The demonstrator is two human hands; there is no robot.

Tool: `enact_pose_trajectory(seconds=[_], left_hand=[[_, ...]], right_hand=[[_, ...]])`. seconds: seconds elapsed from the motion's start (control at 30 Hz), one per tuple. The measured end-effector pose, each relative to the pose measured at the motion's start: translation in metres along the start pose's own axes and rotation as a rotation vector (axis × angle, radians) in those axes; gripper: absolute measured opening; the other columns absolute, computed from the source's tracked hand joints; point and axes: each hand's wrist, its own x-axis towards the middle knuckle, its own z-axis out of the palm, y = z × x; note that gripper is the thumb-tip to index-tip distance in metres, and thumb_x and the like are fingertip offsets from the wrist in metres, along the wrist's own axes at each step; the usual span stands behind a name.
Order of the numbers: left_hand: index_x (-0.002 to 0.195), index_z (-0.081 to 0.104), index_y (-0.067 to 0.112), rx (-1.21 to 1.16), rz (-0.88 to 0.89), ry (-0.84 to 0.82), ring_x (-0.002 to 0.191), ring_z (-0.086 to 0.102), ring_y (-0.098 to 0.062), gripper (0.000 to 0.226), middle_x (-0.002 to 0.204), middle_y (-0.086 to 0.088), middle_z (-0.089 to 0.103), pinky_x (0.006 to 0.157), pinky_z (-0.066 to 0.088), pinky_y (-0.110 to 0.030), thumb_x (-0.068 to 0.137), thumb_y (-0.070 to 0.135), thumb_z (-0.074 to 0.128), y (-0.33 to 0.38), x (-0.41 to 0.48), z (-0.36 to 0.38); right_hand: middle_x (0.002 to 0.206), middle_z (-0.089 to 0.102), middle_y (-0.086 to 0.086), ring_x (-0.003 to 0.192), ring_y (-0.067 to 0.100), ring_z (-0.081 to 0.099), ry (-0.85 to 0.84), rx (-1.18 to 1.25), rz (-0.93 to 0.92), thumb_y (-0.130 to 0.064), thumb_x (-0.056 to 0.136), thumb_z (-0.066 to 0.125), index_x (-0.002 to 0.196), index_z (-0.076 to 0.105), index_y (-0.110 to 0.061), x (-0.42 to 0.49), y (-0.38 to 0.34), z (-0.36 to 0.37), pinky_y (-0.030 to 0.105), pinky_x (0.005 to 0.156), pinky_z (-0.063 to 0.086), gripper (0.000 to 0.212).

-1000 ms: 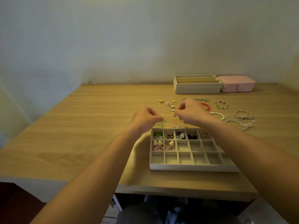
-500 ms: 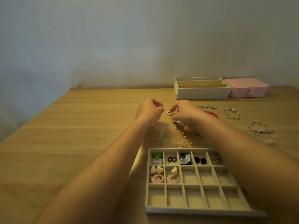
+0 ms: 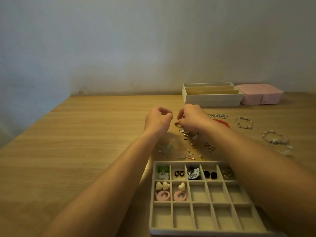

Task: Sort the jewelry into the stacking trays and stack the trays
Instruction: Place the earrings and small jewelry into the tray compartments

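A beige grid tray [image 3: 204, 163] lies near me, with earrings in its far row and in two compartments of the middle row. Beyond it, loose earrings [image 3: 193, 146] are scattered on the wooden table [image 3: 85, 142], along with a pale green pair [image 3: 166, 147]. Above that pile, my right hand [image 3: 192, 117] pinches a small pink-and-gold earring [image 3: 178, 124]. My left hand [image 3: 158, 119] hovers just to the left of it, fingers curled, with nothing visible inside. Two stacked beige trays [image 3: 212, 100] stand at the back.
A shut pink jewelry box [image 3: 259, 94] sits to the right of the stacked trays by the wall. A red bracelet [image 3: 224, 124] and two beaded bracelets [image 3: 244, 123] [image 3: 275, 138] lie to the right of my hands. My right forearm crosses the grid tray's right edge.
Both hands moved away from the grid tray toward the far end of the loose pile. My right hand has picked up a pink earring. The view has dropped closer to the table.
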Motion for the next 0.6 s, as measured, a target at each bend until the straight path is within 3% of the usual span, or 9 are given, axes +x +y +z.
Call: enact_pose_trajectory(seconds=[0.1, 0.2, 0.37, 0.5, 0.6], left_hand=[[0.101, 0.070, 0.018, 0.023, 0.015, 0.017, 0.093, 0.063, -0.017, 0.012, 0.096, 0.001, 0.068, 0.073, 0.046, -0.027, 0.093, 0.015, 0.063, 0.001, -0.006, -0.004], [0.107, 0.070, 0.019, 0.055, 0.065, 0.016, 0.092, 0.063, -0.015, 0.017, 0.099, 0.002, 0.069, 0.064, 0.046, -0.021, 0.093, 0.013, 0.063, 0.007, -0.015, -0.012], [0.120, 0.068, 0.019, 0.045, 0.143, -0.115, 0.102, 0.067, -0.012, 0.030, 0.109, 0.002, 0.072, 0.088, 0.056, -0.029, 0.090, 0.012, 0.068, 0.021, -0.035, -0.021], [0.106, 0.070, 0.018, -0.096, 0.184, -0.201, 0.086, 0.069, -0.008, 0.018, 0.097, 0.000, 0.075, 0.068, 0.051, -0.014, 0.089, 0.014, 0.073, 0.037, -0.062, -0.033], [0.100, 0.071, 0.019, -0.199, 0.133, -0.233, 0.084, 0.072, -0.013, 0.009, 0.096, -0.004, 0.077, 0.072, 0.057, -0.025, 0.093, 0.016, 0.068, 0.047, -0.086, -0.041]], right_hand=[[0.107, 0.066, 0.002, 0.097, 0.018, 0.060, -0.017, 0.159, -0.010, -0.012, 0.100, 0.060, 0.111, 0.071, -0.016, -0.005, 0.005, -0.011, 0.031, 0.080, 0.048, 0.017], [0.104, 0.066, 0.000, 0.099, 0.018, 0.062, -0.018, 0.335, -0.061, -0.011, 0.102, 0.058, 0.102, 0.070, -0.020, -0.017, 0.003, -0.026, 0.034, 0.084, 0.055, 0.015], [0.101, 0.068, 0.005, 0.097, 0.019, 0.068, -0.055, 0.583, -0.135, -0.007, 0.100, 0.061, 0.101, 0.070, -0.018, -0.049, -0.006, -0.057, 0.026, 0.081, 0.060, 0.013], [0.103, 0.071, 0.009, 0.097, 0.020, 0.071, -0.071, 0.686, -0.159, -0.007, 0.099, 0.063, 0.106, 0.072, -0.013, -0.074, -0.012, -0.075, 0.031, 0.085, 0.062, 0.013], [0.103, 0.073, 0.009, 0.093, 0.019, 0.073, -0.058, 0.721, -0.159, -0.007, 0.098, 0.063, 0.112, 0.072, -0.007, -0.094, -0.016, -0.085, 0.025, 0.078, 0.062, 0.016]])
